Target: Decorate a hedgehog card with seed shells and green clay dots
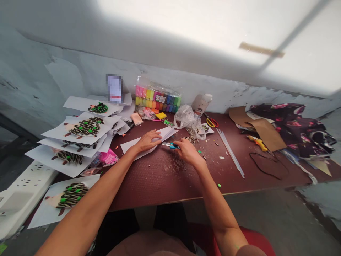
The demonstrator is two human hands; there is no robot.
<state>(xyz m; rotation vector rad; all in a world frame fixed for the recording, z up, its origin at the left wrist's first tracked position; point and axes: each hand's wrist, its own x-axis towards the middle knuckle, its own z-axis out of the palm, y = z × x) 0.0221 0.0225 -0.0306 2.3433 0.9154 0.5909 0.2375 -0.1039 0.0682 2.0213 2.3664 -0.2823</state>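
Note:
My left hand (149, 140) lies flat on a folded sheet of white paper (167, 133), fingers stretched toward the right. In my right hand (187, 152) is a blue utility knife (173, 145), its blade pointing left, close to the paper's lower edge. Whether the blade touches the paper I cannot tell. Just beyond my right hand, sunflower seeds (192, 138) lie beside a crumpled clear plastic bag (186, 117).
At left are stacked paper sheets with seed hedgehogs (86, 126) and a white power strip (20, 199). Colored clay packs (158, 99) and a white bottle (204, 104) stand behind. Scissors (211, 122), glue sticks (231, 153), a yellow glue gun (258, 143) and floral cloth (293, 129) lie right.

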